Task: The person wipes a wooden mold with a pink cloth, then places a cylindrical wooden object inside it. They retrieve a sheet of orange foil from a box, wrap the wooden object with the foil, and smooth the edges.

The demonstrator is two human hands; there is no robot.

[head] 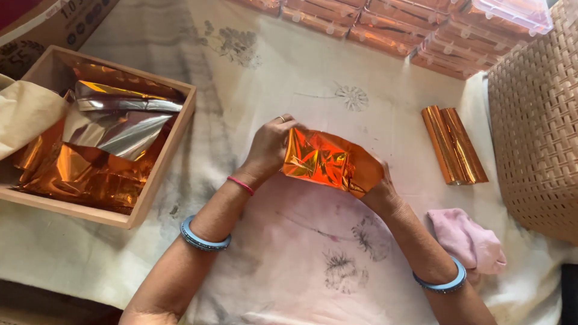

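Note:
A crinkled sheet of shiny orange foil (pixel 325 161) is held between both hands above a pale printed cloth (pixel 289 253). My left hand (pixel 269 146) grips its left edge, fingers curled over the top. My right hand (pixel 378 191) holds the right lower edge and is mostly hidden behind the foil. Both wrists carry blue bangles, and a pink thread sits on the left wrist.
A wooden tray (pixel 158 174) at the left holds crumpled orange and silver foil. Two orange foil rolls (pixel 454 144) lie at the right beside a woven basket (pixel 539 120). A pink cloth (pixel 466 238) lies near my right forearm. Stacked clear boxes of foil (pixel 421 27) line the top.

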